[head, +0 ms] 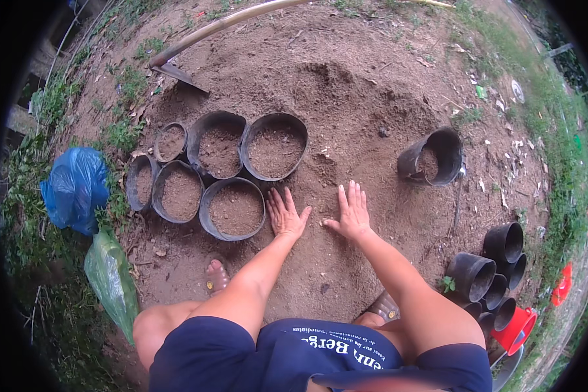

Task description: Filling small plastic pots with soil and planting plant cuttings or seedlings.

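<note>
My left hand (285,218) is spread on the sandy soil (318,264), beside a black plastic nursery pot (236,209) holding soil. Its fingertips come close to a second soil-filled pot (274,147) behind. My right hand (353,213) rests palm down on the ground with the fingers together and the thumb apart; nothing shows in it. Several more pots of soil stand grouped to the left, among them a wide one (217,145) and a small one (170,142). Farther right, a separate black pot (430,158) leans tilted, with some soil inside. What lies under my palms is hidden.
A hoe (179,76) with a long wooden handle lies at the back. Blue (77,188) and green (110,279) plastic bags sit at left. On the right are several empty black pots (472,275) and a red container (515,329). My sandalled feet flank the soil.
</note>
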The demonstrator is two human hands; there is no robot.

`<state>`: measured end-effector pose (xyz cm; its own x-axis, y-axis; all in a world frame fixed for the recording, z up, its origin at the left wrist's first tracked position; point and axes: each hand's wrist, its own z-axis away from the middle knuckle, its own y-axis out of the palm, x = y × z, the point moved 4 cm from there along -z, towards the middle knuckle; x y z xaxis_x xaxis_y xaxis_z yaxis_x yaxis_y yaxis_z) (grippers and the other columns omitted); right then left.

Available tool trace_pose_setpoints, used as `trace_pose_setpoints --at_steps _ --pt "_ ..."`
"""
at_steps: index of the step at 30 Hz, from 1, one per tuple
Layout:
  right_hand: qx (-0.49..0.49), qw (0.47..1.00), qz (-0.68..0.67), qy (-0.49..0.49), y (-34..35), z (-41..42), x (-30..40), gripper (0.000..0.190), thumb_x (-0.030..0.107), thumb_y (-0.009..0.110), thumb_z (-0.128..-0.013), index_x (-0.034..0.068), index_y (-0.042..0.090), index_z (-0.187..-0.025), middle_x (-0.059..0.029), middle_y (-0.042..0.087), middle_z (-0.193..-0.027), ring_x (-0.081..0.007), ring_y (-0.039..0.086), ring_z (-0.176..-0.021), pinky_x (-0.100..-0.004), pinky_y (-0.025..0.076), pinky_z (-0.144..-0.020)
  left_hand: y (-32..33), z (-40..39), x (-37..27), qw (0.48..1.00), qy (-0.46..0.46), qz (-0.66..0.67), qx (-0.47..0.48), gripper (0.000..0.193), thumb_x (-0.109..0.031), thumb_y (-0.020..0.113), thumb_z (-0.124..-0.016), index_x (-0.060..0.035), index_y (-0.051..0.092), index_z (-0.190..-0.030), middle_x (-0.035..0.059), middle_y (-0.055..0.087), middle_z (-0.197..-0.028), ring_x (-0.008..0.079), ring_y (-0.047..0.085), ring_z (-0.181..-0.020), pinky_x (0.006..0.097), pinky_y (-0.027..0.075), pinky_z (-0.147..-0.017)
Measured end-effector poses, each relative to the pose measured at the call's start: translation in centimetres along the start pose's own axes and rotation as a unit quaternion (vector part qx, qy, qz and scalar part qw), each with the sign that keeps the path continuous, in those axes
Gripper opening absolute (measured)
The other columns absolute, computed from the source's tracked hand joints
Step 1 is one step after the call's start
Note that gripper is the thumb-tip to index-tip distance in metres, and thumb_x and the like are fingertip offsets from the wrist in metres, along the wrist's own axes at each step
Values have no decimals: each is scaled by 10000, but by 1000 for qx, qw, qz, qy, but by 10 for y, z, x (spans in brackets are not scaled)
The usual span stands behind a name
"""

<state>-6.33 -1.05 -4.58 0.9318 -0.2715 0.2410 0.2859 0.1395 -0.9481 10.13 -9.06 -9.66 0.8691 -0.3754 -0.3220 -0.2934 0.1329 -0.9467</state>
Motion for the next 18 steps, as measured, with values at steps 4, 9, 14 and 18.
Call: trace_pose_setpoints --at_steps 4,9,14,18 --pt "-14 1000 -6 21 0 -24 -6 1062 603 633 -642 68 107 -1394 -256 91 -1419 -386 87 -1328 -463 74 -1083 6 -9 -18 999 43 21 -12 910 -548 539 -750 -37 121 -1377 284 43 -1412 430 83 -1310 504 69 -1071" --pt "-96 995 -16 -8 8 -64 -28 1006 569 638 -653 70 158 -1383 -240 132 -1416 -379 101 -1327 -457 82 -1085 26 -22 -62 992 100 75 -18 868 -586 441 -796 -27 120 -1376 292 28 -1412 431 49 -1317 509 59 -1067" --pt "-174 984 -42 27 -33 -117 -48 879 452 657 -699 105 210 -1372 -226 155 -1414 -384 129 -1318 -476 92 -1076 21 -64 -99 975 167 142 -35 860 -561 445 -809 -39 83 -1389 284 22 -1417 429 49 -1318 522 44 -1059" --pt "-254 965 -52 45 -79 -155 -57 806 391 647 -735 93 236 -1361 -256 169 -1399 -394 128 -1314 -467 107 -1074 24 -79 -88 981 157 92 -68 812 -515 474 -810 -65 114 -1383 279 62 -1413 428 79 -1313 533 44 -1057"
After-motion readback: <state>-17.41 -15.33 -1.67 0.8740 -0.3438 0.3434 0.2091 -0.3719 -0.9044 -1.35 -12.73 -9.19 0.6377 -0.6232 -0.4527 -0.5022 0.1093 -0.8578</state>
